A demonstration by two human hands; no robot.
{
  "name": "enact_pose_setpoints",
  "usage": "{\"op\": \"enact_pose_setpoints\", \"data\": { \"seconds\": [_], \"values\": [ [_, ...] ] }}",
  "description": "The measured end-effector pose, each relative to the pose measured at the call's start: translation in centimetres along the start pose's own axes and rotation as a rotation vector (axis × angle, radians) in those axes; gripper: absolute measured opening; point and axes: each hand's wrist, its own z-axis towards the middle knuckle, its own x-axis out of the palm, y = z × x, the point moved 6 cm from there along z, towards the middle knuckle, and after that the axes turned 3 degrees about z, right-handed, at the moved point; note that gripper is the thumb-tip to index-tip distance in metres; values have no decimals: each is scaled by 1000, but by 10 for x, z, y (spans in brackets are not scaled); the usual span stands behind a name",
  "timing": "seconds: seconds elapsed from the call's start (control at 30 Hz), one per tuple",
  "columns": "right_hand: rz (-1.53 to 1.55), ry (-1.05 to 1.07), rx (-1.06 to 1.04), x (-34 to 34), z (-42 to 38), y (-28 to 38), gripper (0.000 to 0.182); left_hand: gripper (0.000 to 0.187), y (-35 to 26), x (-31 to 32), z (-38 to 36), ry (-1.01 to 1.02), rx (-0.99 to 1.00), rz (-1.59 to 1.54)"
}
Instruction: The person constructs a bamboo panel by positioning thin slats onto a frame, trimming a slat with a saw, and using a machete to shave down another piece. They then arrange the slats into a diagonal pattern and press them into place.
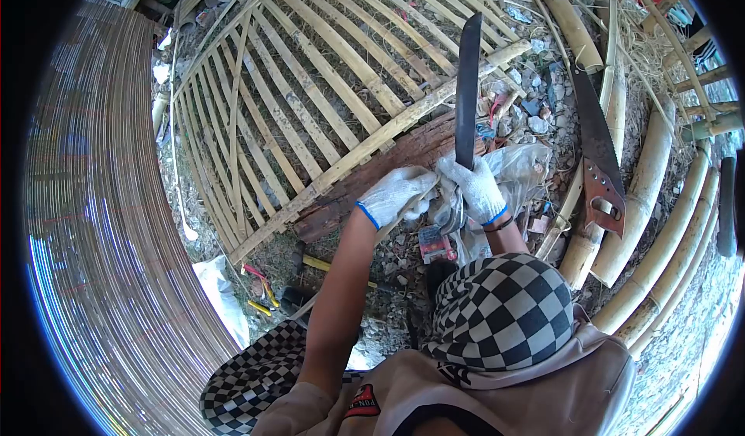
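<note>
White gloves with blue cuffs cover both hands. My right hand (473, 185) is closed round the lower end of a long dark machete (467, 87), whose blade points up and away from me. Just left of it, my left hand (397, 194) is curled with its fingers bent around a thin strip of bamboo (388, 229) that slants down toward my legs. The two hands are close together in front of my knees. Beyond them lies a lattice of split bamboo slats (310, 87), its near rail resting by a brown weathered log (403, 155).
A handsaw (600, 149) lies at the right on bamboo poles (648, 180). At the left stands a wall of thin vertical strips (109, 203). A hammer (317, 263) and pliers (268, 290) lie near my feet. Clear plastic (520, 164) is beside my right hand.
</note>
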Motion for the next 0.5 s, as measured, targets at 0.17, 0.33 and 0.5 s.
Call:
{"op": "enact_pose_setpoints", "data": {
  "seconds": [0.17,0.33,0.5],
  "values": [
    [-16,102,8,4,9,-9,19,33,9,-8,-4,-80,72,-125],
    [-23,100,31,-2,12,-20,21,28,6,-21,-4,-299,208,124],
    [199,-25,100,-11,14,-19,16,25,-16,-14,-79,-835,513,590]
  ]
}}
